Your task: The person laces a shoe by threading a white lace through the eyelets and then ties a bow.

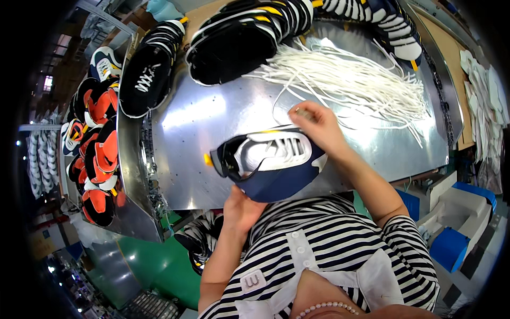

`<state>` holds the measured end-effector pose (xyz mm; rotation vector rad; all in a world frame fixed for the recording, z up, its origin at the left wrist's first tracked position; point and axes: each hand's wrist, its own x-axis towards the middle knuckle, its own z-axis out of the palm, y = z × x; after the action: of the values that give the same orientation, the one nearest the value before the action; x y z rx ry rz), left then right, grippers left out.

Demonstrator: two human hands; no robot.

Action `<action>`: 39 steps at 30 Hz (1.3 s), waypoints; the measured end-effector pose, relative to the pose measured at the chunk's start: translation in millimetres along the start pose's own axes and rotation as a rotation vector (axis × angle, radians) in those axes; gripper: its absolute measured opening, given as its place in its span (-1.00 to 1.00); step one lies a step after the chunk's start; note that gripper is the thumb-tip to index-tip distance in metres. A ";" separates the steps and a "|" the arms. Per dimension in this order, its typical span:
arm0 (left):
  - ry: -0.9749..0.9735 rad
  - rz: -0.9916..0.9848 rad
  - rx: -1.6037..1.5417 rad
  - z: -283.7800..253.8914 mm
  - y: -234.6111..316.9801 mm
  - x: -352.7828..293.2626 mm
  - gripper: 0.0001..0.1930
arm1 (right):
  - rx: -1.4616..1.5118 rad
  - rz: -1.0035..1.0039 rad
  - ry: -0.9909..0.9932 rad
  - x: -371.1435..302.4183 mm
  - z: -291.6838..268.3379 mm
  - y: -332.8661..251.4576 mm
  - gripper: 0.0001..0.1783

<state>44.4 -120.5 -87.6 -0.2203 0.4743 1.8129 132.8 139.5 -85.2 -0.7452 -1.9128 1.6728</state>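
Note:
A navy shoe upper (284, 182) with a white eyelet panel and tongue rests tilted over the metal table's near edge. Its heel, with a yellow tab, points left. My left hand (241, 210) grips it from below near the heel; some of the fingers are hidden beneath it. Just beyond the toe end, my right hand (313, 119) is closed, thumb and fingers pinched together around something small that I cannot make out. White lace is threaded in rows across the eyelets. A large pile of loose white laces (350, 80) lies beyond my right hand.
Black-lined shoe uppers (234, 58) stand packed along the table's far side, and another (146, 80) sits at the far left. Orange-lined uppers (101, 154) are stacked beyond the left edge. A blue and grey machine (459, 228) stands at the right. Bare metal tabletop (196, 138) surrounds the work.

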 end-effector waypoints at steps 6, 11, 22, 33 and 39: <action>-0.419 0.678 0.294 90.8 88.7 13.6 -0.38 | -0.499 -0.203 0.216 52.2 -27.8 32.0 -0.80; 0.293 1.104 1.053 117.8 164.0 18.6 -0.54 | -0.374 -0.248 0.279 43.8 -23.1 27.9 -0.82; 0.281 1.062 1.779 41.5 316.7 290.5 -0.45 | -0.856 -0.255 0.170 77.1 8.1 3.3 -0.76; 0.392 1.227 1.987 44.4 198.8 224.1 -0.71 | 0.070 -0.180 0.073 62.9 3.1 1.0 -0.73; 0.300 1.485 1.648 116.4 157.3 123.4 -0.87 | 0.434 0.049 -0.071 13.8 -21.7 -83.4 -0.49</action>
<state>-130.8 1.3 1.8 1.3266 2.5854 1.9213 130.5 156.3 0.4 -0.5679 -1.5016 2.0719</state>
